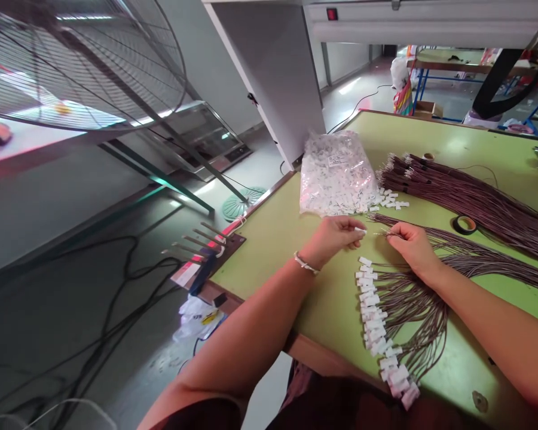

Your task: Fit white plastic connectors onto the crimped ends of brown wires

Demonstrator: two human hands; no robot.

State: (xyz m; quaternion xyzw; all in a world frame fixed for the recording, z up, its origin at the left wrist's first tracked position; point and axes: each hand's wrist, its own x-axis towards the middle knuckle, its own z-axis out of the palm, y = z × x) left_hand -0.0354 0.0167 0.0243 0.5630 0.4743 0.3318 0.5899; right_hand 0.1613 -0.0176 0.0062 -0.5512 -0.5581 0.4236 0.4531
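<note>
My left hand (339,237) pinches a small white plastic connector housing (360,230) between thumb and fingers. Just to the right, my right hand (407,242) is closed on the ends of thin brown wires (388,233), whose metal tips point toward the housing with a gap between. Below the hands runs a column of white connectors (373,316) fitted on brown wires (416,307) that fan out under my right forearm. Loose white housings (391,199) lie beside a clear plastic bag (336,173) full of more of them.
Thick bundles of brown wire (470,194) lie across the green table (269,239) at the right. A roll of black tape (464,224) sits near them. Upright metal prongs (197,242) stick out at the table's left edge. A large fan (85,60) stands at upper left.
</note>
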